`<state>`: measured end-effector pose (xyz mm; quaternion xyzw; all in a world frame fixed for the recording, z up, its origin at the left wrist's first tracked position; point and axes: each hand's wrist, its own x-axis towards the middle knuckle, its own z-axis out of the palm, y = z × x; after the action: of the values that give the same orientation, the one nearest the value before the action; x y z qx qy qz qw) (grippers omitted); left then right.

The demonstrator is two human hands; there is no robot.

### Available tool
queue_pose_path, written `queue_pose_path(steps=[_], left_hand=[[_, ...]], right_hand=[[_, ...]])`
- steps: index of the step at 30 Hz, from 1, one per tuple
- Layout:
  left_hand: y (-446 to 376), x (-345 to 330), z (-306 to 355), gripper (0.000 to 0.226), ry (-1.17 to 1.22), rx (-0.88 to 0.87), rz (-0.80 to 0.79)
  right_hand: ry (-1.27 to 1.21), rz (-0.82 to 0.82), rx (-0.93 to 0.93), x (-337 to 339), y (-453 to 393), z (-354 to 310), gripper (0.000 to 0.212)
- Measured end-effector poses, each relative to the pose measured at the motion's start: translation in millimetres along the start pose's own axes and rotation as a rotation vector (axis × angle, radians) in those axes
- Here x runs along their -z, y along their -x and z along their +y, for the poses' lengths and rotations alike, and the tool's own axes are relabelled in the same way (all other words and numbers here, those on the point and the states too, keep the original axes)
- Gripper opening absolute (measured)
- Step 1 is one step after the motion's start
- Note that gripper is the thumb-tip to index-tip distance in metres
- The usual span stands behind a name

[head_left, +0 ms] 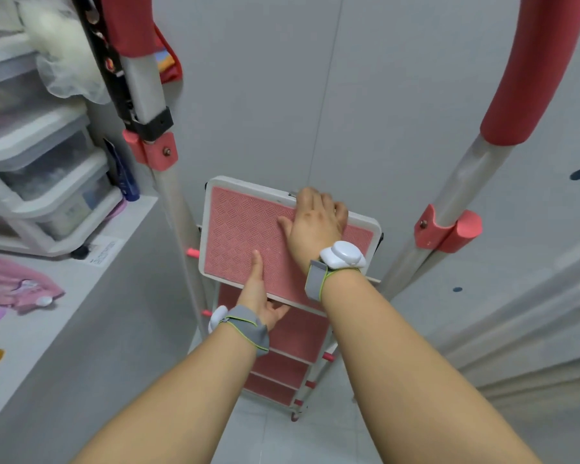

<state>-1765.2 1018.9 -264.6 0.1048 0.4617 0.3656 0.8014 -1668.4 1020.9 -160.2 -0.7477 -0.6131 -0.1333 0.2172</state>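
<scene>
While left hand (260,303) is clasping platform (241,229) at near edge — right hand (315,222) curling over far edge | nearly level, seating likely remaining.

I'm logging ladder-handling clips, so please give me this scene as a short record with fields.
held thing: pink ribbed ladder platform with white rim
left hand: grips the near edge, thumb on top, fingers underneath
right hand: palm on the tread, fingers curled over the far edge
below: pink lower steps
sides: grey metal rails with red foam sleeves
left of ladder: white plastic drawer unit
</scene>
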Motion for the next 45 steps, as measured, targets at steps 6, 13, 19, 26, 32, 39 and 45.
queue_pose_path(steps=[6, 13, 19, 26, 32, 39, 45], left_hand=[[15, 15, -8, 0.095, 0.015, -0.009, 0.047], [52, 34, -21, 0.084, 0.064, -0.018, 0.067], [82, 49, -40, 0.107, 0.080, -0.037, 0.197], [117, 69, -61, 0.086, 0.068, 0.004, 0.174], [149, 82, -83, 0.104, 0.158, 0.002, 0.251], [187, 92, -99, 0.051, 0.279, -0.005, 0.210], [222, 105, -121, 0.011, -0.056, -0.214, 0.561]], right_hand=[[-0.058, -0.036, 0.020, 4, 7, -9, 0.038], [-0.095, -0.014, 0.048, 13, 34, -24, 0.029], [-0.105, -0.004, 0.091, 21, 65, -34, 0.031], [-0.117, -0.091, 0.135, 32, 92, -35, 0.045], [-0.068, -0.137, 0.212, 46, 119, -46, 0.037], [-0.120, -0.239, 0.273, 58, 133, -58, 0.038], [-0.130, -0.221, 0.288, 63, 145, -54, 0.038]])
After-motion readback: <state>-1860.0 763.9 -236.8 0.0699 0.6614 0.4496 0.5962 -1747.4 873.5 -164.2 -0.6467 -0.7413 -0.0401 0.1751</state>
